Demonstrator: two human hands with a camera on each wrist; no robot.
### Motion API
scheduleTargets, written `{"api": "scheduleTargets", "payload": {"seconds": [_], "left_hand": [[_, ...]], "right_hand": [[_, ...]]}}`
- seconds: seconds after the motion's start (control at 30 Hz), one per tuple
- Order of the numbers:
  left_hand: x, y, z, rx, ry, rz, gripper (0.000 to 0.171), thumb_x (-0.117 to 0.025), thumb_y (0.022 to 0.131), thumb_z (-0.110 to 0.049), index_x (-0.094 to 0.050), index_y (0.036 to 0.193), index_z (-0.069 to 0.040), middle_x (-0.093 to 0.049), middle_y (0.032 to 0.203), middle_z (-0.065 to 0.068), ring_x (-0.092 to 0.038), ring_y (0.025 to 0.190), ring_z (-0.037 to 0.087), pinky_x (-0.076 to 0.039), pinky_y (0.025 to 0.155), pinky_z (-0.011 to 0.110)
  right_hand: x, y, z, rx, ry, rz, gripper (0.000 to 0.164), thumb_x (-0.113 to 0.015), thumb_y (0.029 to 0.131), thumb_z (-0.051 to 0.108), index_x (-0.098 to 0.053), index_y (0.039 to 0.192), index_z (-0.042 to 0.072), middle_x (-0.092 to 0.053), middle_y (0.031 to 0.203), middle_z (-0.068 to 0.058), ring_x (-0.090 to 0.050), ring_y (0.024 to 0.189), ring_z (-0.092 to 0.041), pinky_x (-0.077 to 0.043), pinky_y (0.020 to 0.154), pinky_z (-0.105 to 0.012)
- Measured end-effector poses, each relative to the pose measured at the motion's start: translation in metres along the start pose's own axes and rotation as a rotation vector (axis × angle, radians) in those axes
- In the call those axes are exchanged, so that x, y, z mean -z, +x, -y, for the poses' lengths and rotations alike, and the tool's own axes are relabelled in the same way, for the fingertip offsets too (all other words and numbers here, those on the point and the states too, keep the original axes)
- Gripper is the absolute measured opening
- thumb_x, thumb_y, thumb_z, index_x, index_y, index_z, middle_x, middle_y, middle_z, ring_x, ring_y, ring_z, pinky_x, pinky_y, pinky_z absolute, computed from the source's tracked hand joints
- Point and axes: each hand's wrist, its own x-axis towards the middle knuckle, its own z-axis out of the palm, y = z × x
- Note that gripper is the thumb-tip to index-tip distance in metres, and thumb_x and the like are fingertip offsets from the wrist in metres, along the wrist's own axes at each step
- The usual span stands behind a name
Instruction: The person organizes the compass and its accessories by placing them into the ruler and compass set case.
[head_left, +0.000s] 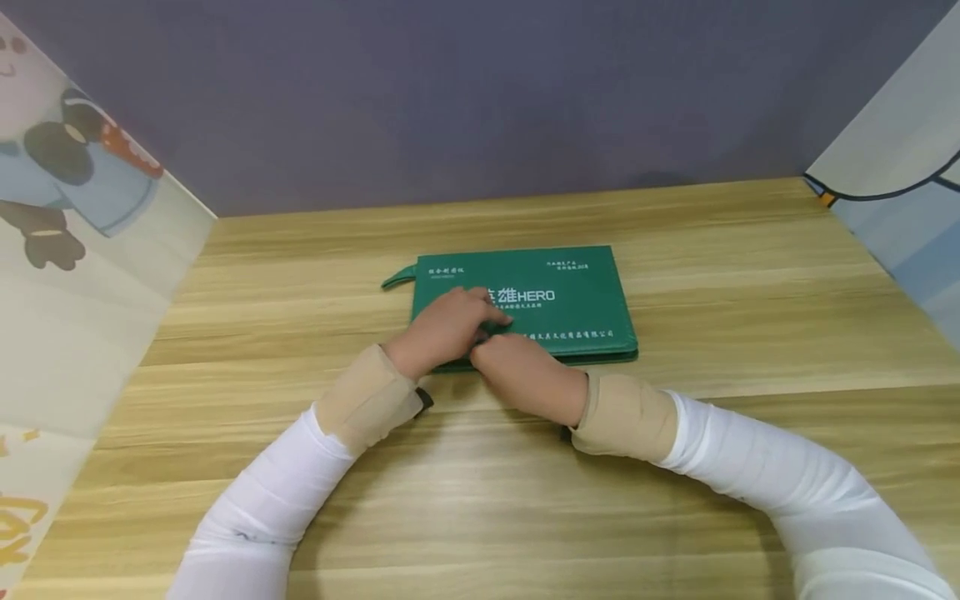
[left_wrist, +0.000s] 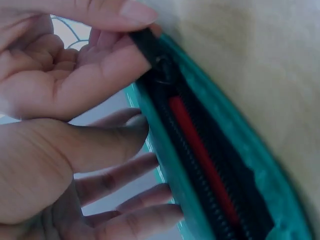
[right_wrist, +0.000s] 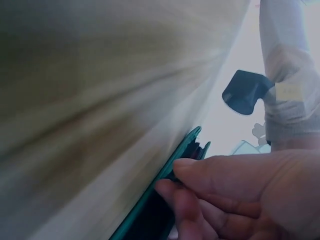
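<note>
A green zippered case (head_left: pixel 585 300) with white lettering lies flat on the wooden table. My right hand (head_left: pixel 528 375) is at its near edge, thumb and forefinger pinching the black zipper pull (left_wrist: pixel 143 46). My left hand (head_left: pixel 447 329) lies on the cover just left of it, fingers spread and thumb tip close by the zipper edge. In the left wrist view the zipper teeth (left_wrist: pixel 182 145) are parted along a stretch below the pull, and a red strip (left_wrist: pixel 200 155) shows inside. The right wrist view shows the pinching fingers (right_wrist: pixel 192 170) against the case edge.
A green wrist loop (head_left: pixel 400 277) sticks out from the case's left end. The wooden table (head_left: pixel 480 517) is bounded by a grey-purple panel (head_left: pixel 480 100) at the back and cartoon-printed walls on both sides. White sleeves cover both arms.
</note>
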Motion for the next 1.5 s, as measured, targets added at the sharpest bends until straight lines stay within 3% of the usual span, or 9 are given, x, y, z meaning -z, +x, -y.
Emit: {"api": "scheduleTargets", "payload": {"seconds": [0.13, 0.3, 0.67, 0.8, 0.9, 0.97, 1.1, 1.3, 1.5], "left_hand": [[0.003, 0.003, 0.006, -0.021, -0.030, 0.028, 0.030, -0.067, 0.087, -0.009, -0.068, 0.117, -0.011, -0.064, 0.108, 0.008, -0.060, 0.100, 0.023, -0.048, 0.088, 0.035], [0.008, 0.006, 0.010, -0.026, -0.088, 0.074, 0.031, -0.058, 0.089, 0.002, -0.068, 0.116, -0.010, -0.063, 0.113, 0.009, -0.058, 0.107, 0.025, -0.046, 0.092, 0.036], [0.014, 0.006, 0.017, -0.043, -0.140, 0.124, 0.031, -0.056, 0.091, 0.001, -0.065, 0.119, -0.008, -0.060, 0.116, 0.010, -0.056, 0.110, 0.026, -0.045, 0.093, 0.037], [0.014, 0.007, 0.018, -0.025, -0.121, 0.128, 0.032, -0.055, 0.091, 0.002, -0.065, 0.119, -0.008, -0.060, 0.117, 0.010, -0.056, 0.111, 0.026, -0.045, 0.094, 0.037], [0.013, 0.008, 0.019, -0.010, -0.109, 0.128, 0.032, -0.053, 0.092, 0.002, -0.066, 0.119, -0.009, -0.061, 0.117, 0.010, -0.056, 0.111, 0.026, -0.046, 0.093, 0.037], [0.012, 0.009, 0.020, -0.002, -0.091, 0.125, 0.030, -0.053, 0.093, 0.000, -0.066, 0.119, -0.009, -0.061, 0.117, 0.010, -0.056, 0.110, 0.026, -0.046, 0.093, 0.037], [0.009, 0.008, 0.020, 0.008, -0.044, 0.129, 0.028, -0.060, 0.091, -0.006, -0.066, 0.119, -0.010, -0.061, 0.115, 0.009, -0.057, 0.108, 0.025, -0.047, 0.091, 0.037], [0.008, 0.003, 0.016, 0.019, 0.020, 0.152, 0.033, -0.068, 0.084, -0.003, -0.067, 0.116, -0.008, -0.063, 0.115, 0.010, -0.057, 0.109, 0.025, -0.047, 0.092, 0.037], [0.005, 0.000, 0.006, 0.086, 0.102, 0.173, 0.039, -0.071, 0.082, -0.008, -0.065, 0.120, -0.010, -0.061, 0.118, 0.009, -0.057, 0.111, 0.024, -0.047, 0.091, 0.035]], "right_hand": [[-0.004, 0.006, 0.001, 0.016, 0.048, -0.026, 0.027, -0.054, 0.090, -0.003, -0.056, 0.066, 0.009, -0.055, 0.060, -0.007, -0.059, 0.059, -0.021, -0.048, 0.052, -0.032], [-0.007, 0.014, 0.003, 0.046, 0.084, -0.047, 0.031, -0.054, 0.089, -0.003, -0.051, 0.061, 0.010, -0.048, 0.056, -0.005, -0.054, 0.052, -0.019, -0.043, 0.048, -0.028], [-0.012, 0.028, 0.008, 0.072, 0.105, -0.044, 0.028, -0.052, 0.091, -0.002, -0.057, 0.066, 0.009, -0.056, 0.062, -0.007, -0.061, 0.067, -0.021, -0.050, 0.062, -0.030], [-0.012, 0.030, 0.002, 0.081, 0.195, -0.018, 0.039, -0.053, 0.090, -0.002, -0.041, 0.057, 0.015, -0.039, 0.053, 0.001, -0.040, 0.052, -0.010, -0.033, 0.053, -0.021], [-0.013, 0.031, -0.005, 0.114, 0.273, -0.007, 0.046, -0.052, 0.090, -0.004, -0.027, 0.058, 0.018, -0.021, 0.054, 0.005, -0.017, 0.054, -0.009, -0.018, 0.055, -0.022], [-0.014, 0.032, -0.010, 0.142, 0.304, -0.002, 0.048, -0.052, 0.089, -0.005, -0.023, 0.060, 0.019, -0.016, 0.057, 0.006, -0.012, 0.056, -0.009, -0.015, 0.057, -0.023], [-0.014, 0.027, -0.021, 0.187, 0.340, 0.042, 0.043, -0.054, 0.088, -0.004, -0.027, 0.061, 0.017, -0.017, 0.060, 0.005, -0.015, 0.057, -0.009, -0.017, 0.057, -0.023], [-0.008, 0.011, -0.041, 0.246, 0.360, 0.162, 0.019, -0.057, 0.086, -0.003, -0.055, 0.072, 0.011, -0.041, 0.063, 0.008, -0.036, 0.059, -0.004, -0.033, 0.058, -0.018], [0.007, -0.011, -0.060, 0.247, 0.375, 0.238, 0.023, -0.055, 0.082, -0.008, -0.054, 0.069, 0.011, -0.039, 0.063, 0.008, -0.036, 0.059, -0.003, -0.033, 0.057, -0.017]]}}
